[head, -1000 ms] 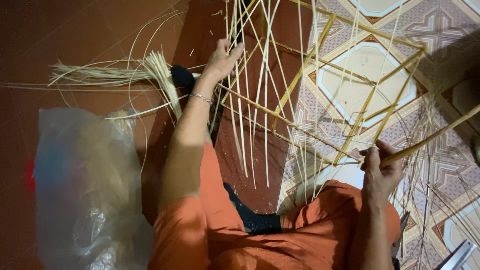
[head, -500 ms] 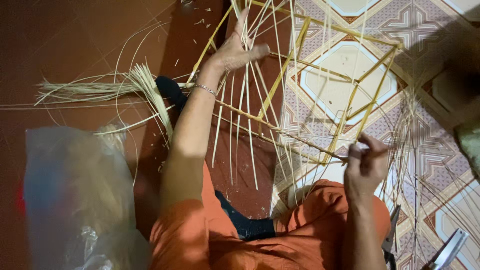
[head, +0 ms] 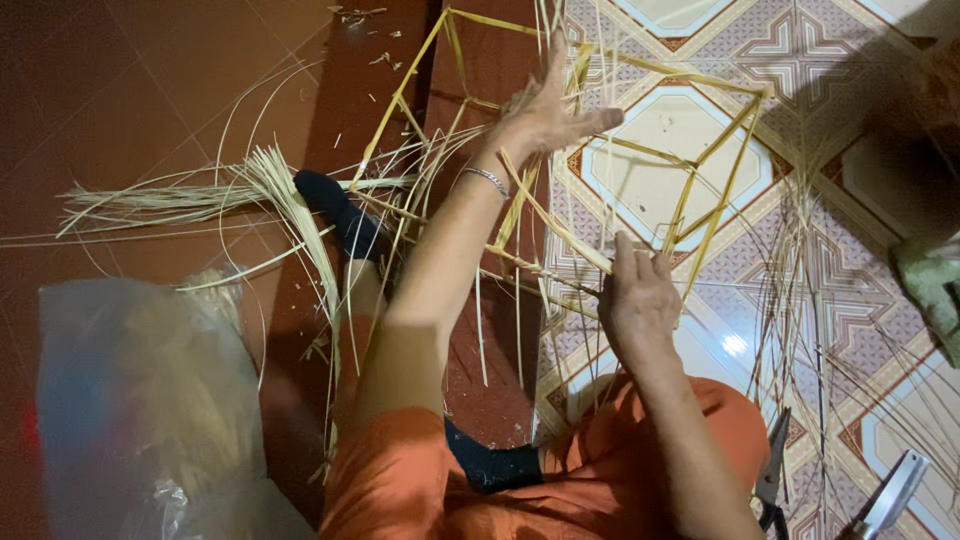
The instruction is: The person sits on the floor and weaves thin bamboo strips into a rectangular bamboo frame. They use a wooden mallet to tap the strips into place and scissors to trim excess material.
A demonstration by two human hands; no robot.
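Bamboo frame (head: pixel 640 150) lies in upper centre of the frame; I see left hand (head: pixel 545 110) spread open on its top, right hand (head: pixel 640 300) pinching a lower strut.

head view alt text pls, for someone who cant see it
Seen from above, a person seated on the floor works on a bamboo frame: the left hand spread against its upper sticks, the right hand gripping a lower stick. A bundle of thin strips and a clear plastic bag lie to the left, pliers to the right on the patterned tiles.
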